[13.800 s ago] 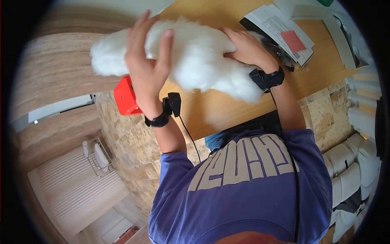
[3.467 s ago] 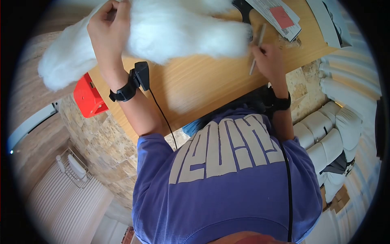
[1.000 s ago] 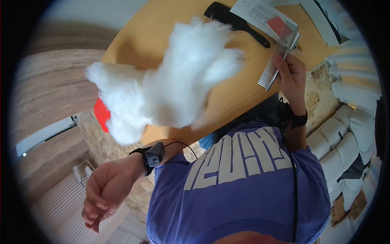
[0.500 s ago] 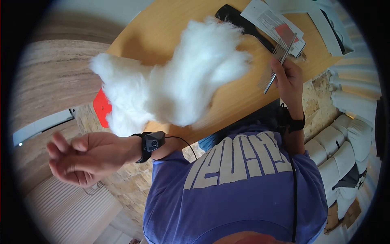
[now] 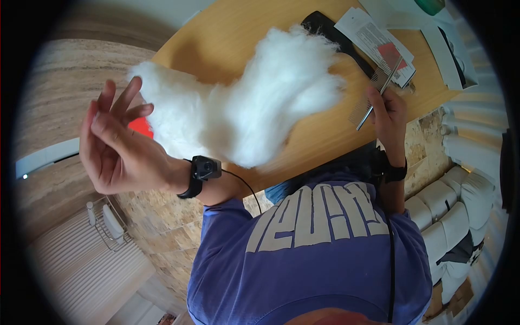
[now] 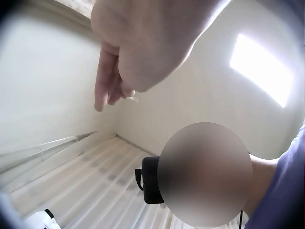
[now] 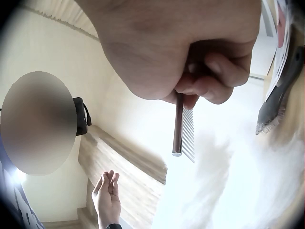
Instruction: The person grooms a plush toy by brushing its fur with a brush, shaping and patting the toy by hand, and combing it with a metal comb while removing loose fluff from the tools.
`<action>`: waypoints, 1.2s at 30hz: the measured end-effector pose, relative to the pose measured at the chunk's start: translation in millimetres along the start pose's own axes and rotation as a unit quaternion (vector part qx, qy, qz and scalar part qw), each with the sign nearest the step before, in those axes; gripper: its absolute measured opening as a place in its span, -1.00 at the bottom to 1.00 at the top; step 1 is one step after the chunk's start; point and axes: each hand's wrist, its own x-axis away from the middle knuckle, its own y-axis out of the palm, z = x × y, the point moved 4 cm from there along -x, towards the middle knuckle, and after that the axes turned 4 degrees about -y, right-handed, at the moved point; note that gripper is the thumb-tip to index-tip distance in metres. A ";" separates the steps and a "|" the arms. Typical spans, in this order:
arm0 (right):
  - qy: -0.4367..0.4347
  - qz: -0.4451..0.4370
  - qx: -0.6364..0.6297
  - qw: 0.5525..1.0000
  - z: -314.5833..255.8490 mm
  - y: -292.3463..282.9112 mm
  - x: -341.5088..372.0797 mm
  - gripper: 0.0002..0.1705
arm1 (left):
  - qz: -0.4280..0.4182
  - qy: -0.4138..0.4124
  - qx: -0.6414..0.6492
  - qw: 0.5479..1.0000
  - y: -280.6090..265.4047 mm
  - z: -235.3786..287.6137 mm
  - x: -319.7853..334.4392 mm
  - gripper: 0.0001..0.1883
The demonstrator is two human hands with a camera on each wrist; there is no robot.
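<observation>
One red thing seen only in the head view, shiny comb gripped in right hand, both ends poking out, loose left hand near white fluff.

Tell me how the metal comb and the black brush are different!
The metal comb is shiny silver; the black brush is dark. The comb is a slim bar with teeth; the brush has a wide head and a handle. The right hand holds the comb; the brush lies on the table. Both are long.
</observation>
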 end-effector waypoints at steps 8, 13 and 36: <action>-0.011 -0.002 0.003 1.000 8.4 -0.7 -1.1 -0.58 | -0.043 -0.030 0.018 0.998 11.4 -1.5 3.9 -0.87; -0.011 0.004 -0.014 1.000 6.2 0.4 -0.4 -0.64 | -0.063 -0.042 0.052 0.996 13.5 -8.1 6.9 -0.89; -0.028 0.007 0.025 0.999 2.6 -4.6 2.2 -0.58 | -0.109 -0.152 -0.044 0.981 13.8 -32.6 8.0 -0.73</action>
